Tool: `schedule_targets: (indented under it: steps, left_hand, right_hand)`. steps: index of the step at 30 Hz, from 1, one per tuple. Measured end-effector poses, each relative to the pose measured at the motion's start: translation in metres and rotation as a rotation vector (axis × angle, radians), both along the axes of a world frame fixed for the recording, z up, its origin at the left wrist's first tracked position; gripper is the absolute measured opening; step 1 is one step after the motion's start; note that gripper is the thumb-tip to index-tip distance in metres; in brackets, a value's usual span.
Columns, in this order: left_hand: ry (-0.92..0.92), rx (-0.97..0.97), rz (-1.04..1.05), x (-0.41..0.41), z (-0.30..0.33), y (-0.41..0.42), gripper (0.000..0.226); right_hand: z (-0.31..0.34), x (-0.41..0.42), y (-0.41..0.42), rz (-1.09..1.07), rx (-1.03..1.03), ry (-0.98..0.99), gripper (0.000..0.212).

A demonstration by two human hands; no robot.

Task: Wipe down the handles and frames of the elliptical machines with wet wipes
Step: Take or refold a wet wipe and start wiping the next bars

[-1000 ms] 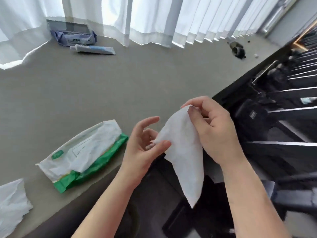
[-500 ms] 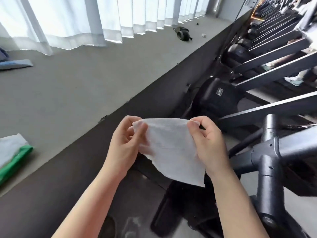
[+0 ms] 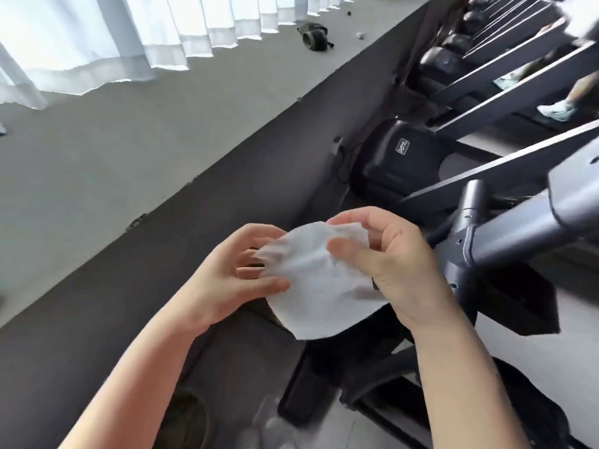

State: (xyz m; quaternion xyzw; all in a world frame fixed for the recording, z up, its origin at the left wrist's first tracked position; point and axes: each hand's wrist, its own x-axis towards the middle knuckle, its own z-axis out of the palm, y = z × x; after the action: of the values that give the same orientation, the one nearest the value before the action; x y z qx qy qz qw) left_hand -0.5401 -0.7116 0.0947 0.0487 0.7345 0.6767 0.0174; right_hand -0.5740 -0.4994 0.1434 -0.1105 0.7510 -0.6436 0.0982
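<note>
A white wet wipe [image 3: 316, 280] hangs between my two hands in the middle of the view. My left hand [image 3: 240, 273] pinches its left edge between thumb and fingers. My right hand [image 3: 392, 264] grips its upper right part, thumb pressed on the front. Just right of my right hand runs the dark grey frame of the nearest elliptical machine [image 3: 505, 241], with an upright post and a thick crossbar. A black drive housing [image 3: 398, 163] sits behind the wipe.
More machine rails [image 3: 505, 79] line up toward the upper right, where a person's shoe [image 3: 556, 110] shows. Dark floor mat [image 3: 181, 241] borders grey carpet [image 3: 129, 150]. White curtains [image 3: 129, 37] hang at the back, with a small dark bag [image 3: 314, 35] on the carpet.
The view has swung right, so the wipe packet on the carpet has left the view. My hands have drawn closer together and the wipe is bunched between them instead of stretched flat.
</note>
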Motion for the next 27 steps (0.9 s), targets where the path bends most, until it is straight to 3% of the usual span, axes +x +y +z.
schedule_targets:
  steps: [3, 6, 11, 17, 20, 23, 27]
  left_hand:
    - [0.028, -0.084, -0.214, -0.024, 0.02, 0.023, 0.058]
    - [0.197, -0.253, -0.441, -0.047, 0.04, 0.062, 0.056]
    - [0.283, 0.039, -0.717, -0.08, 0.057, 0.118, 0.031]
    - [0.239, 0.31, -1.034, -0.124, 0.067, 0.18, 0.022]
    - [0.281, 0.245, -1.146, -0.145, 0.07, 0.207, 0.006]
    - [0.314, 0.237, -1.234, -0.159, 0.072, 0.226, 0.011]
    - [0.459, 0.214, -1.196, -0.167, 0.076, 0.242, 0.016]
  right_hand:
    - [0.013, 0.009, 0.018, -0.067, 0.071, 0.134, 0.011]
    - [0.028, 0.02, 0.034, -0.11, 0.194, 0.233, 0.01]
    - [0.051, 0.035, 0.066, -0.377, 0.357, 0.346, 0.02]
    - [0.048, 0.045, 0.093, -0.762, 0.323, 0.26, 0.03]
    - [0.04, 0.042, 0.094, -0.975, 0.21, 0.209, 0.028]
    - [0.028, 0.036, 0.088, -1.185, 0.163, 0.167, 0.02]
    - [0.004, 0.036, 0.069, -1.282, 0.119, 0.052, 0.022]
